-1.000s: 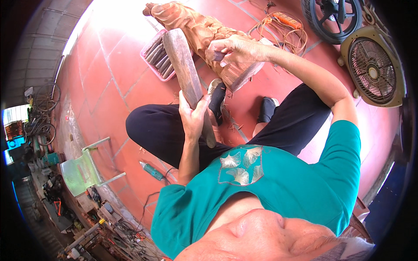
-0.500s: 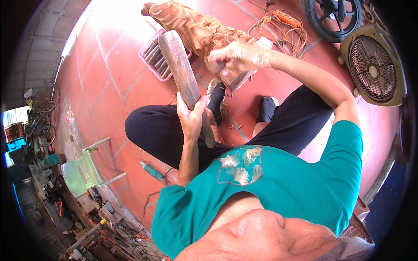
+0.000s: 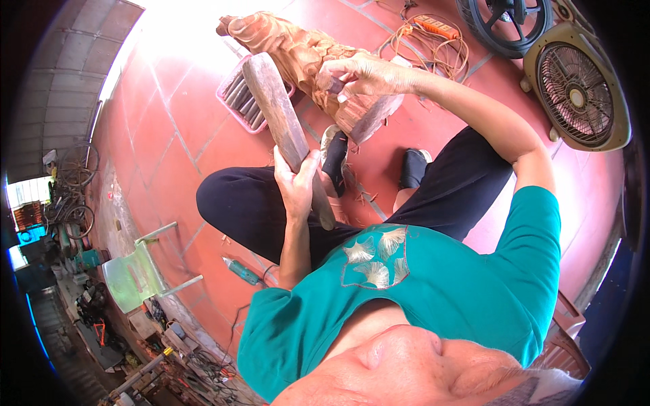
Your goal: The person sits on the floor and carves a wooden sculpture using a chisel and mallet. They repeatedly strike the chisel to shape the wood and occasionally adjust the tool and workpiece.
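Note:
My left hand point(image 3: 296, 181) is wrapped round the narrow part of a long, worn wooden mallet point(image 3: 271, 95). Its broad end points away from me and its tapered end reaches back over my lap. My right hand point(image 3: 359, 76) hovers at the near part of a brown wood carving point(image 3: 291, 44), its fingers curled. Something small and dark shows between them, too little to name. Layered, rippling relief covers the carving, which lies slanted on the floor, its paler, uncarved end point(image 3: 372, 118) close to my feet.
Left of the carving a pink basket point(image 3: 230, 105) holds several rod-like tools. A green power tool point(image 3: 242, 271) with a cord lies by my left knee. An orange power strip point(image 3: 437, 27), tangled cable, a box fan point(image 3: 577, 98) and a wheel point(image 3: 508, 24) are at far right.
My right hand, blurred before, now shows clearly and sits slightly higher and further left over the carving. The mallet stays in my left hand, nearly still. The whole view has shifted slightly.

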The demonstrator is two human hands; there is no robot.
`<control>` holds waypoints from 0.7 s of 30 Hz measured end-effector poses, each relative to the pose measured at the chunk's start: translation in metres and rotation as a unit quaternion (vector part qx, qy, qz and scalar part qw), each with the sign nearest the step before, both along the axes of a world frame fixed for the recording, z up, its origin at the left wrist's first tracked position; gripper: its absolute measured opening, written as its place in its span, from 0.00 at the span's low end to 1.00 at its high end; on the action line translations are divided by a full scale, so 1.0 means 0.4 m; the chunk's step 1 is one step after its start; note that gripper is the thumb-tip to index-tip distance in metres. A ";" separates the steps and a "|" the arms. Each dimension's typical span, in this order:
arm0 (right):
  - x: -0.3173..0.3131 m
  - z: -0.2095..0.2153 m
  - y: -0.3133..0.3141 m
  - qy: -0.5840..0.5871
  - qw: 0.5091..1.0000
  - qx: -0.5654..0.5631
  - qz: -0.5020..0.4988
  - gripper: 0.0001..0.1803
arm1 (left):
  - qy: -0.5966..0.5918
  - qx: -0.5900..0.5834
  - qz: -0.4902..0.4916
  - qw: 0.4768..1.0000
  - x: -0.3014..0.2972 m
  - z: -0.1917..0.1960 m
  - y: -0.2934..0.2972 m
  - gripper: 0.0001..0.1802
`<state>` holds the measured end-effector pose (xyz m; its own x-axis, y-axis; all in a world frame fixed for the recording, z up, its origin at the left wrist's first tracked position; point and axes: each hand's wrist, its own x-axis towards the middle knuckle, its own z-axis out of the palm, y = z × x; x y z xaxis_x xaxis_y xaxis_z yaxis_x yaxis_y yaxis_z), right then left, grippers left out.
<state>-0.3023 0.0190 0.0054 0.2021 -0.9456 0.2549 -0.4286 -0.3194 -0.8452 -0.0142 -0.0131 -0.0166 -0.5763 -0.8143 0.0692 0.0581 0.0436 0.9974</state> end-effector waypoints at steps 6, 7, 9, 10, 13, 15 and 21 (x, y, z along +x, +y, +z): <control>0.004 0.009 0.004 0.039 0.999 -0.006 -0.019 0.15 | 0.001 0.028 -0.002 1.000 0.003 0.019 0.003 0.14; 0.006 0.010 0.005 0.034 0.999 -0.004 -0.018 0.15 | -0.001 0.019 -0.001 1.000 0.000 0.017 0.004 0.13; 0.012 0.012 0.004 0.023 1.000 -0.002 -0.017 0.15 | 0.002 0.013 -0.002 1.000 0.000 0.017 0.006 0.14; 0.011 0.011 0.003 0.024 1.000 0.000 -0.012 0.15 | 0.007 0.016 -0.005 1.000 0.002 0.023 0.010 0.15; 0.013 0.014 0.002 0.030 1.000 0.005 -0.003 0.15 | 0.058 -0.012 0.004 0.998 0.002 0.053 0.029 0.19; 0.024 0.025 0.004 0.039 0.999 0.008 -0.005 0.15 | 0.093 -0.063 0.024 0.993 0.006 0.058 0.037 0.25; 0.039 -0.006 -0.003 -0.084 0.996 0.001 -0.007 0.17 | -0.058 0.000 -0.056 0.997 -0.005 0.071 0.042 0.18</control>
